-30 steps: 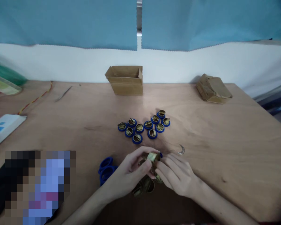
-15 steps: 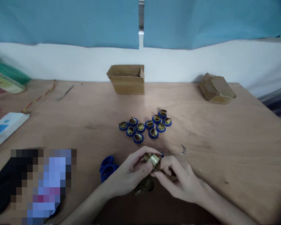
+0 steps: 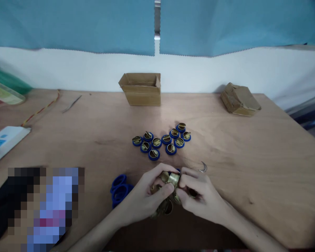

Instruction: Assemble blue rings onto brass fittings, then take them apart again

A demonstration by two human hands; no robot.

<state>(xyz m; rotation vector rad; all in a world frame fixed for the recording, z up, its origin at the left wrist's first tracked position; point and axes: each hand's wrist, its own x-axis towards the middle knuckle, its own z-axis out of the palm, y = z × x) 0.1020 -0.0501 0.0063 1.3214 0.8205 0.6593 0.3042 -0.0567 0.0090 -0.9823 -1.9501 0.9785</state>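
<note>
Both hands meet at the table's near side around a shiny brass-coloured metal piece (image 3: 173,179). My left hand (image 3: 151,196) grips it with the thumb in front and the fingers behind. From the other side, my right hand (image 3: 199,194) pinches at its edge, fingers bent. The fingers hide much of the piece. Below them lie more round brass-coloured pieces (image 3: 168,207), partly covered and in shadow. Loose blue rings (image 3: 120,191) lie beside my left forearm. Beyond my hands sit several blue rings with brass-coloured round fittings (image 3: 156,142), in two loose groups.
An open cardboard box (image 3: 144,96) stands at the back, with a crumpled cardboard box (image 3: 240,99) to its right. Thin curved metal pieces (image 3: 203,167) lie right of my hands. Tweezers-like metal (image 3: 72,104), a white power strip (image 3: 9,140) and a blurred-out phone-like object (image 3: 55,206) are left.
My right hand has closed in on the brass-coloured piece, its fingers now bent more tightly against it. My left hand keeps its hold. The whole view has shifted slightly.
</note>
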